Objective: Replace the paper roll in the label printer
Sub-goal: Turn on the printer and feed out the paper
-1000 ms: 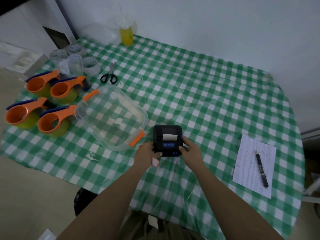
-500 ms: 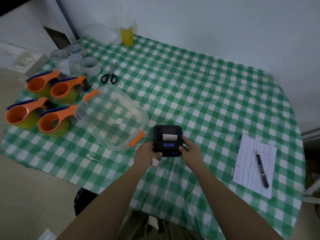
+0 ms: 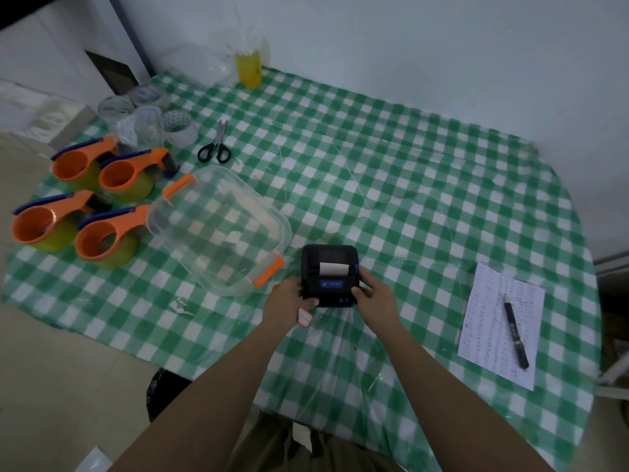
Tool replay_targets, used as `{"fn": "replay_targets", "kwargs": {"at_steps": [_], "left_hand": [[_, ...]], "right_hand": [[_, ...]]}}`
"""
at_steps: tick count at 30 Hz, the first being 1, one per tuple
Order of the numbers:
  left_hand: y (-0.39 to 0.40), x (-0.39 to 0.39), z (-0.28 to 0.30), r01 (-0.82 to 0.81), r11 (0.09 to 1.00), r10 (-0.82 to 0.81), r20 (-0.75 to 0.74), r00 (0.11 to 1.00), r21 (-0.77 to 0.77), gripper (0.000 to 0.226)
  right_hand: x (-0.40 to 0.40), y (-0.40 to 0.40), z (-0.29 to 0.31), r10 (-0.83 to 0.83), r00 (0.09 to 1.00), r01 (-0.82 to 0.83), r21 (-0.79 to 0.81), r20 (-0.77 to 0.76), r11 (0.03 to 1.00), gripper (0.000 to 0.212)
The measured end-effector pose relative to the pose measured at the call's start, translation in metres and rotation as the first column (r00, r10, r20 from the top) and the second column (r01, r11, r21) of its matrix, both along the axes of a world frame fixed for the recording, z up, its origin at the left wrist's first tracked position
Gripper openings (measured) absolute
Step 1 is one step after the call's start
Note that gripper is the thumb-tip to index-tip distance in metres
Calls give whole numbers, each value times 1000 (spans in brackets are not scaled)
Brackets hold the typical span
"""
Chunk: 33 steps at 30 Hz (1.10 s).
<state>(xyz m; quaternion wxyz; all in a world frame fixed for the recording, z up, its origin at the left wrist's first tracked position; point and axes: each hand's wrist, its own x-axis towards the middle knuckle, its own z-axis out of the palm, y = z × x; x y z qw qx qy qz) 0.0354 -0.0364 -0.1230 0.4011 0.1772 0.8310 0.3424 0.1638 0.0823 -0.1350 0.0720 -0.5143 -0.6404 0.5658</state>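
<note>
A small black label printer (image 3: 329, 274) stands on the green checked tablecloth (image 3: 408, 185) near the front middle. White paper (image 3: 333, 268) sticks out of its slot above a blue panel. My left hand (image 3: 287, 303) grips the printer's left side, and a small white label with a red border (image 3: 304, 316) hangs at that hand's fingers. My right hand (image 3: 376, 296) grips the printer's right side, thumb on its front corner. The lid looks closed.
A clear plastic box with orange clips (image 3: 219, 229) lies just left of the printer. Several orange tape dispensers (image 3: 105, 229) and tape rolls (image 3: 178, 126) crowd the left edge, with scissors (image 3: 215, 144) behind. A written sheet (image 3: 490, 321) with a pen (image 3: 515, 332) lies right. A yellow drink (image 3: 249, 68) stands by the wall.
</note>
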Motion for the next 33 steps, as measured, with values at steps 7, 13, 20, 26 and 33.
{"fn": "replay_targets", "kwargs": {"at_steps": [7,13,20,26,33], "left_hand": [[0,0,1,5,1000,-5,-16,1000,-11,42],[0,0,-1,-6,1000,6,-1,1000,0,45],[-1,0,-2,-1,999,1,15,1000,36,43],[-2,-1,-3,-3,999,1,30,1000,49,45],[-6,-3,-2,-16,995,4,116,993,101,44]], "right_hand": [[-1,0,0,6,1000,-6,6,2,1000,49],[0,-1,2,-3,1000,3,-2,-5,1000,49],[0,-2,5,-11,1000,10,-24,-24,1000,51],[1,-4,6,-22,999,21,-37,-28,999,52],[4,-2,9,2,998,-5,-51,-61,999,50]]}}
